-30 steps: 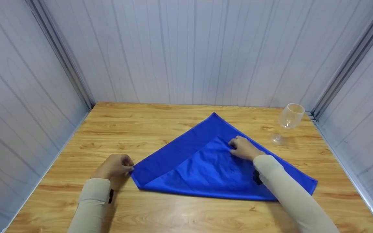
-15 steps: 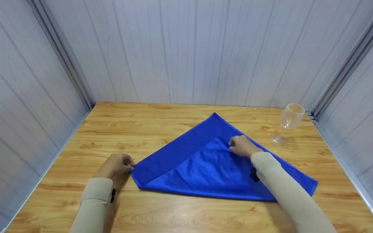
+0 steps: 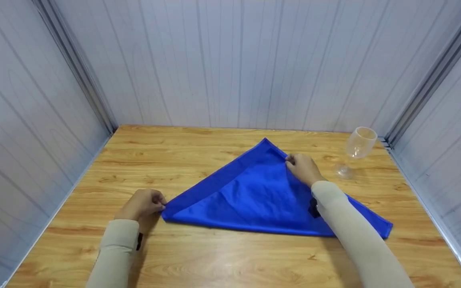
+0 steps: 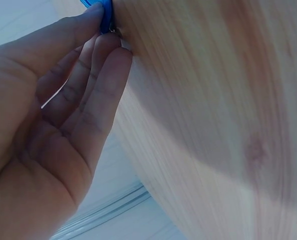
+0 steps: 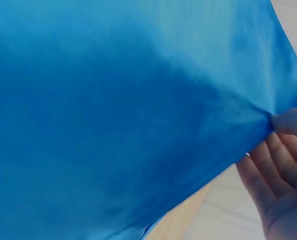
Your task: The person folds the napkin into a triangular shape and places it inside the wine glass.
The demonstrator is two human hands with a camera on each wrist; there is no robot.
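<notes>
A shiny blue cloth napkin (image 3: 246, 196) lies on the wooden table, its near part folded over toward the far corner, which points to the back wall. At its left corner my left hand (image 3: 144, 204) pinches the edge between thumb and fingers; the left wrist view shows just a blue tip of napkin (image 4: 106, 17) at those fingertips. My right hand (image 3: 303, 168) pinches the folded-over layer close to the napkin's upper right edge. In the right wrist view the napkin (image 5: 113, 110) stretches to creases running toward the thumb.
A clear wine glass (image 3: 360, 144) stands upright at the back right of the wooden table (image 3: 230, 264), beyond my right hand. Pale panelled walls (image 3: 222, 64) enclose the table at the back and on both sides.
My right hand has moved away from me, drawing the folded layer toward the far corner. The napkin's near edge has shifted back with it. My left hand stays at the left corner.
</notes>
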